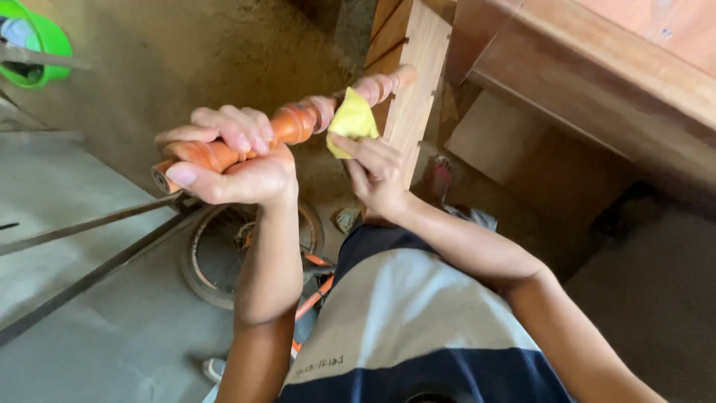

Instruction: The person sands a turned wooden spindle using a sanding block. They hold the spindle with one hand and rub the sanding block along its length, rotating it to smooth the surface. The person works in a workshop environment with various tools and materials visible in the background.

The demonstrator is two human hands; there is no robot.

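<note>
A turned wooden spindle [298, 121], reddish-orange with rounded rings, runs from lower left to upper right in front of me. My left hand [224, 160] grips its lower left end, fingers wrapped over the top. My right hand [377, 175] pinches a folded piece of yellow sandpaper [352, 119] against the middle of the spindle. The spindle's paler far tip [391, 80] pokes out beyond the sandpaper.
A wooden furniture piece with slotted boards [414, 67] stands right behind the spindle, a large wooden frame [597, 82] at upper right. A wheel [216, 261] lies on the floor below my hands. A green bucket [45, 41] sits at top left. Metal bars [89, 224] cross the grey floor.
</note>
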